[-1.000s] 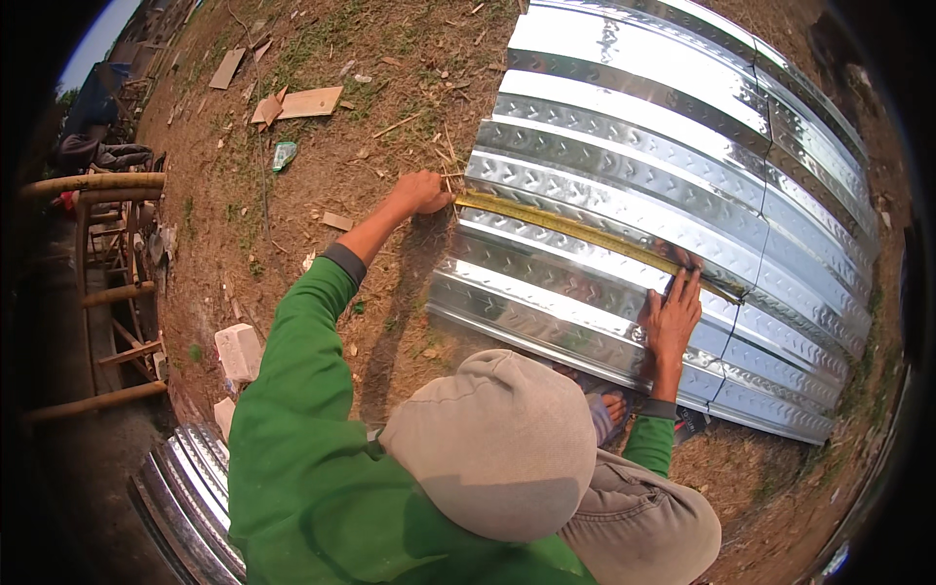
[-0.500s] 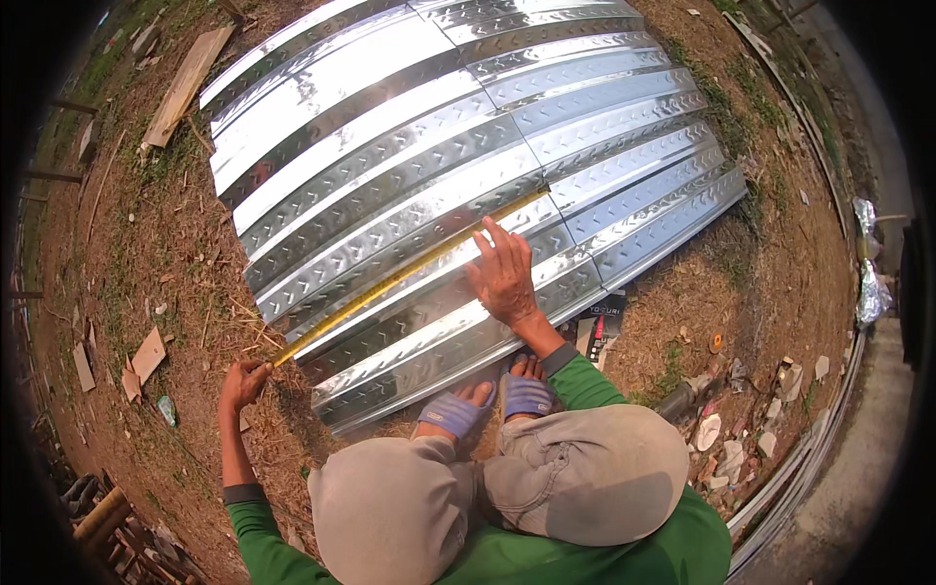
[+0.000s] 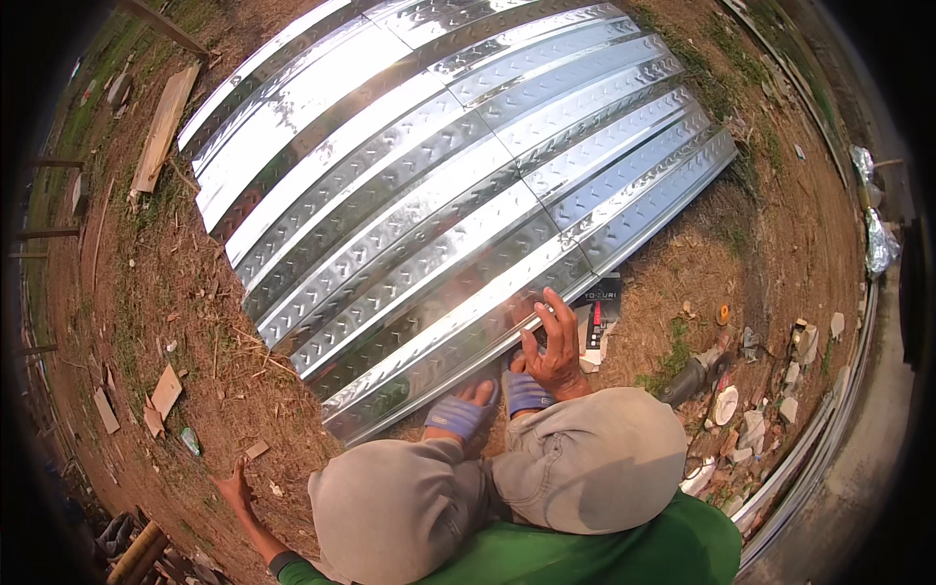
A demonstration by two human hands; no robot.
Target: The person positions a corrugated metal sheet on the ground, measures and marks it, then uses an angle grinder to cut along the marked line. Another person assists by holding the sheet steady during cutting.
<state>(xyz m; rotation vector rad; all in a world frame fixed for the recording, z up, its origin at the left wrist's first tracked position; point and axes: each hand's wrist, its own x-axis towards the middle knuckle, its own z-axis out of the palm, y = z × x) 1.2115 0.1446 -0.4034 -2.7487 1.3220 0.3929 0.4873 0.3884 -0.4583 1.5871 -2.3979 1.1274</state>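
Ridged shiny metal sheets [image 3: 390, 185] lie spread on the ground before me, with rows of small V-shaped dents. At their near edge, my right hand [image 3: 556, 356] has its fingers apart, the fingertips at or just over the rim of the nearest sheet; I cannot tell whether they touch. Nothing shows in that hand. Off to the lower left, my left hand [image 3: 235, 487] is above bare soil, away from the sheets, with finger and thumb apart and nothing visible between them. No yellow measuring tape shows on the metal.
Close by my right hand lies a black and white package [image 3: 599, 317]. Broken stones and rubble [image 3: 751, 429] are scattered at right, near long pale pipes [image 3: 780, 492]. A wooden plank [image 3: 166, 127] lies beyond the left side of the sheets. My sandalled feet [image 3: 463, 414] are close against the near edge.
The yellow measuring tape that stretched across the sheets is gone from view. My right hand has drawn back to the near edge. My left hand has moved down, away from the sheets' corner.
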